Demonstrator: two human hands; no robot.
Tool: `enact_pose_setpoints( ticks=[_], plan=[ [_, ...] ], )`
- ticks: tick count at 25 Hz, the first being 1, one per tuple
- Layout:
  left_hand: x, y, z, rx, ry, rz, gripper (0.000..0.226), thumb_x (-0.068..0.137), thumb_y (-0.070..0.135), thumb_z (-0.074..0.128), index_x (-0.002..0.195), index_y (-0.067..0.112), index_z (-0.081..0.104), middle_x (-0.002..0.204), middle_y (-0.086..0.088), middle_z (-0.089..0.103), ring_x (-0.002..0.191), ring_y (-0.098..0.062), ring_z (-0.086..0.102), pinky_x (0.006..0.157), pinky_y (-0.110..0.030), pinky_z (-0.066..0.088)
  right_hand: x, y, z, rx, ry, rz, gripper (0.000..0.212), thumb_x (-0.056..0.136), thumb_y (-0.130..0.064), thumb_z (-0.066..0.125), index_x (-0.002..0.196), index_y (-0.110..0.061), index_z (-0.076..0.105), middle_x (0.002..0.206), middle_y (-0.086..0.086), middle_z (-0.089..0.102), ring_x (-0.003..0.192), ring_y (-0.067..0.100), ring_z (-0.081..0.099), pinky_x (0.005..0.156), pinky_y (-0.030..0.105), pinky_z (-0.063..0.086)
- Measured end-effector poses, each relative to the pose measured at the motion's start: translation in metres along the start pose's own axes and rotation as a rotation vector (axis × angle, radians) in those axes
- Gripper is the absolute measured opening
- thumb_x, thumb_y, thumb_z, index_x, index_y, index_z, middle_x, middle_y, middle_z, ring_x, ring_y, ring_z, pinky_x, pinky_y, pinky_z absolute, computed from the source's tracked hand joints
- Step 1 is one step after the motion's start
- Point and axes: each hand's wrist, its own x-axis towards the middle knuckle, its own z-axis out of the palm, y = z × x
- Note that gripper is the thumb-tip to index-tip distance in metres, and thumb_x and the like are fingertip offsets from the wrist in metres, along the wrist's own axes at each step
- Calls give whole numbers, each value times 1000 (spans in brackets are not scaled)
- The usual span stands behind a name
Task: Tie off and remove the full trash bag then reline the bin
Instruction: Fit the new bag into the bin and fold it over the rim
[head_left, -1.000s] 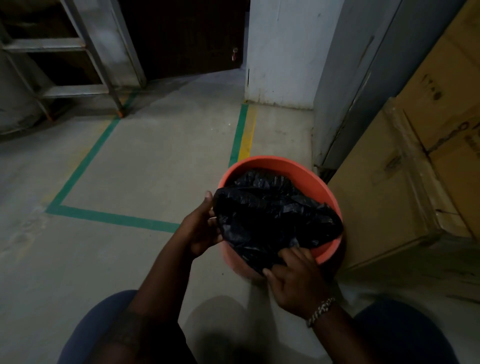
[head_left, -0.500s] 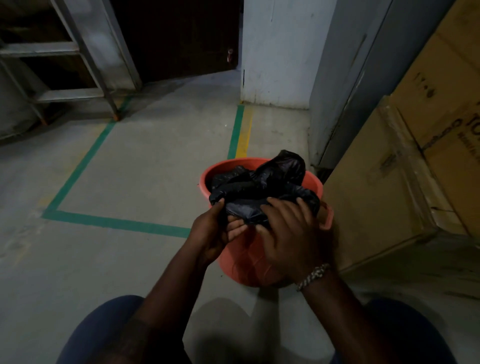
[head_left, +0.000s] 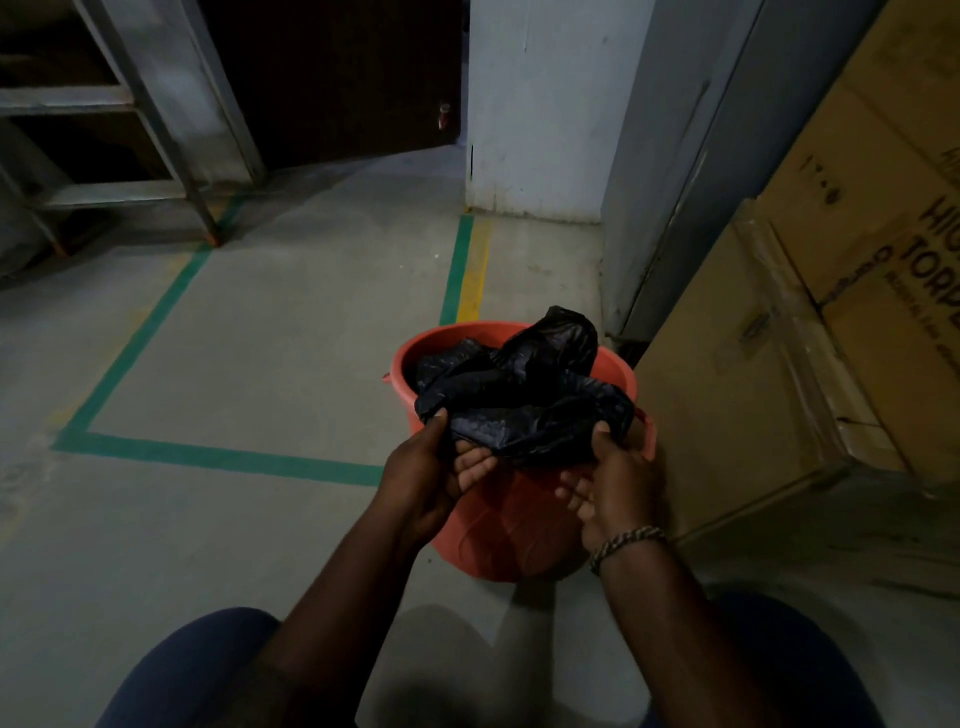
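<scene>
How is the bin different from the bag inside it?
The bin is orange; the bag is black. The bin looks smooth and round; the bag is crumpled. The bin stands on the floor; the bag bulges above its rim, pinched by the left hand. Neither has writing on it.

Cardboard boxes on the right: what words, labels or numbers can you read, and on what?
"HIG", cut off by the frame edge: upper cardboard box.
"TOR", also cut off: same box, line below.
Smaller print and marks there: too blurred to read.
No text on the orange bin or the black bag.
</scene>
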Motion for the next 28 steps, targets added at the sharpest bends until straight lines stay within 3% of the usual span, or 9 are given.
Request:
enact_pose_setpoints(
  ticks=[4, 11, 12, 14, 16, 18, 22, 26, 28],
  plan=[
    [2, 3, -3, -8, 23, 5, 38, 108, 36, 42, 127, 8, 59, 110, -21, 74, 99, -34, 72, 82, -40, 63, 9, -2, -3, 34, -44, -25, 12, 101, -29, 60, 105, -18, 64, 92, 9, 71, 64, 23, 66, 48, 30, 54],
    [1, 0, -5, -109, -7, -39, 53, 108, 45, 36, 138, 4, 52, 102, -27, 72, 91, -38, 75, 76, -45, 64, 19, -12, -10, 15, 75, 2, 6, 97, -8, 61, 102, -10, 63, 63, 6, 55, 41, 12, 50, 45, 25, 39],
    [0, -2, -4, -124, -12, -51, 55, 108, 47, 34, 137, 4, 52, 98, -27, 72, 90, -39, 75, 75, -46, 64, 19, -14, -9, 81, 64, 30, 10, 96, -3, 57, 103, -8, 62, 68, 7, 58, 48, 13, 55, 46, 26, 44],
    [-2, -2, -3, -145, -31, -74, 58, 107, 52, 31, 131, 5, 55, 99, -29, 73, 92, -41, 75, 76, -47, 64, 16, -18, -8, 287, 2, 89, 20, 98, 1, 49, 110, -10, 61, 93, 10, 63, 79, 20, 63, 65, 32, 54],
    [-3, -1, -4, -156, -46, -84, 60, 107, 54, 28, 125, 5, 58, 108, -31, 72, 95, -41, 75, 80, -48, 63, 9, -20, -9, 422, -88, 150, 22, 104, -13, 48, 124, -10, 57, 121, 13, 57, 108, 26, 57, 89, 39, 52],
    [-5, -2, -3, -160, -52, -85, 61, 107, 54, 27, 123, 4, 59, 115, -31, 70, 97, -41, 74, 84, -49, 62, 2, -19, -7, 445, -202, 220, 40, 104, -29, 49, 137, -6, 51, 132, 11, 57, 123, 29, 55, 101, 46, 46],
    [-6, -12, 3, -125, -61, -98, 59, 107, 53, 28, 129, 7, 57, 127, -32, 64, 103, -41, 72, 86, -49, 61, -2, -14, 1, 434, -337, 227, 25, 103, -27, 51, 125, -17, 59, 115, 9, 68, 106, 28, 64, 85, 49, 49],
    [-1, -2, -10, -11, 127, 34, 39, 105, 41, 43, 122, 11, 62, 95, -19, 77, 85, -35, 75, 77, -43, 61, 14, -14, -7, 404, -282, 209, 12, 105, -22, 50, 109, -18, 60, 103, 5, 64, 92, 23, 62, 77, 44, 49],
    [-1, 4, -17, 4, 238, 96, 25, 102, 26, 52, 112, 6, 64, 82, -13, 72, 73, -30, 70, 74, -41, 61, 20, -16, -13, 381, -269, 199, 10, 104, -23, 50, 101, -20, 60, 96, 3, 62, 85, 20, 59, 72, 41, 49]
  ],
)
